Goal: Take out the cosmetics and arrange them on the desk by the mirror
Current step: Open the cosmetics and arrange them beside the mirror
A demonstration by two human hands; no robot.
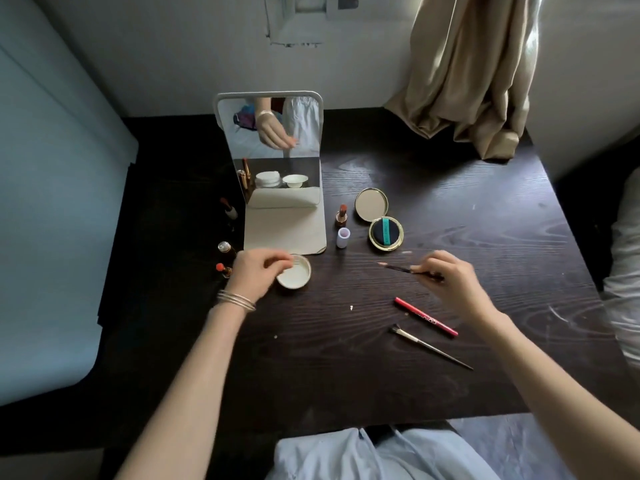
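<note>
Right now the left hand (258,271), with thin bangles (236,301) at its wrist, hangs curled over the near-left edge of a small white jar (295,273), fingertips pinched together just above the rim; whether they actually touch the jar cannot be told. Across from it, the right hand (450,282) is closed on a dark pencil (403,269), gripping the back end so the sharpened tip points left, low over the dark wooden desk (346,358). Just nearer the person than that hand lie a red pencil (426,317) and, beside it, a slim makeup brush (431,348), both flat on the wood and angled the same way. Beyond the left hand stands a white folding mirror (273,150), upright on its own flat base, reflecting a hand and some white jars. To the mirror's right sit an open lipstick (342,214), standing, a small pale lilac tube (343,237) just nearer, and an open gold compact (379,220) with a dark puff in its near half. To the mirror's left, three more lipsticks (224,270) stand in a loose row along the desk's edge. A beige curtain (467,74) hangs down onto the far right corner.
</note>
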